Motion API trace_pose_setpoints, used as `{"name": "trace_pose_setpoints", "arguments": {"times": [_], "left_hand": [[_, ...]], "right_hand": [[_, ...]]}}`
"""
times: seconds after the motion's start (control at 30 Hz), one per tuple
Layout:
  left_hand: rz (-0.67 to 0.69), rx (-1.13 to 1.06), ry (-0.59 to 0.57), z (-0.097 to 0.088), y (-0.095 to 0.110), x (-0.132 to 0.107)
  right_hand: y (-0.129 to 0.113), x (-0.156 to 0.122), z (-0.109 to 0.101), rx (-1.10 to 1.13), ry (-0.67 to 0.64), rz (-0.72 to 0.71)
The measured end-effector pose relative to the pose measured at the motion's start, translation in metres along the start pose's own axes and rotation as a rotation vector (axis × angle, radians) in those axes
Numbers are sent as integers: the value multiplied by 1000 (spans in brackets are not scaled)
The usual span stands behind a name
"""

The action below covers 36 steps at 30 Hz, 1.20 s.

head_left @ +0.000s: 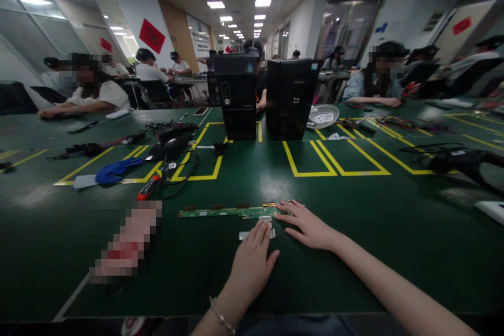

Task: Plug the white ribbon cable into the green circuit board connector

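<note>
A long, narrow green circuit board (220,212) with copper-coloured tabs along its far edge lies flat on the table in front of me. My left hand (252,257) rests with fingers stretched over a pale flat ribbon piece (244,235) at the board's near side, the thumb apart. Its fingertips partly cover that piece. My right hand (307,224) lies open with fingers spread over the board's right end, hiding much of that end. Both hands are palm down, and neither is wrapped around anything.
Two black computer towers (240,100) stand upright ahead. A red-and-black screwdriver (149,186), a blue glove (118,169), and cables lie to the left. A white basket (323,116) sits beyond, right of the towers. A black cabled object (464,160) is at far right. People sit across the table.
</note>
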State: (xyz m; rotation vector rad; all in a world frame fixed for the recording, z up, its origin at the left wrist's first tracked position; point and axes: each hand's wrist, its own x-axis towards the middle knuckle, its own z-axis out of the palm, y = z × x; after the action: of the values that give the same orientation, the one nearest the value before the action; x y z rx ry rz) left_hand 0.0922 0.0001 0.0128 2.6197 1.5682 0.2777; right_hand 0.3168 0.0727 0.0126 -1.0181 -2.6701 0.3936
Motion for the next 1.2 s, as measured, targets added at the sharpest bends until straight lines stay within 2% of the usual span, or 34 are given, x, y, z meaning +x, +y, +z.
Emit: {"name": "trace_pose_setpoints", "arguments": {"times": [0.1,0.43,0.63,0.83,1.2], "left_hand": [[-18,2,-4,3,3,0],[-56,-5,108,20,9,1],[-78,24,100,22,14,0],[-93,21,70,18,16,2],[-47,-66,13,2,4,1]], "right_hand": [[-1,0,0,-6,-9,8],[0,0,1,8,8,-4],[-2,0,0,4,9,8],[-2,-1,0,7,0,22],[-1,-1,1,11,-4,20]]}}
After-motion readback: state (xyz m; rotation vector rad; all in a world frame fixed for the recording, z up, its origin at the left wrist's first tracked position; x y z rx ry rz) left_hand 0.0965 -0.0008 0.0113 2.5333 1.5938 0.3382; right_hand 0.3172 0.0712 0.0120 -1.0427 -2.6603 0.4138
